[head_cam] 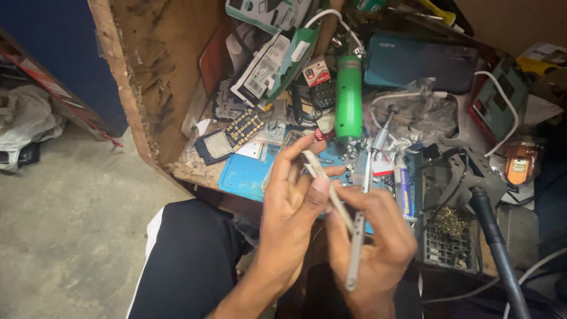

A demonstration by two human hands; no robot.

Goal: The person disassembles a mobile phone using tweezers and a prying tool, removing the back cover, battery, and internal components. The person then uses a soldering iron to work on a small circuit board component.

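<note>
- One pale strip (328, 189), thin and flat, is pinched between thumb and fingers of the left hand (292, 207); it slants from far left to near right above the near edge of the worktop (189, 168).
- One slim metal tool (357, 242) is gripped in the closed right hand (375, 242); it runs upright, its tip crossing just beside the strip.
- The two hands touch, right of a black-clad knee (189, 260).
- One blue mat (245, 174) lies on the worktop just beyond the hands, strewn with small parts.
- One green cylinder (348, 97) lies farther back, near the middle.
- One keypad board (243, 128) with gold dots and one small square screen (215, 146) lie at the left of the mat.
- One dark phone box (419, 62) sits far right.
- One tube (403, 189) lies right of the hands, beside one black stand (449, 236) holding a brass wool ball.
- Two white cables (502, 94) loop at the far right.
- Grey floor (71, 224) lies to the left.
</note>
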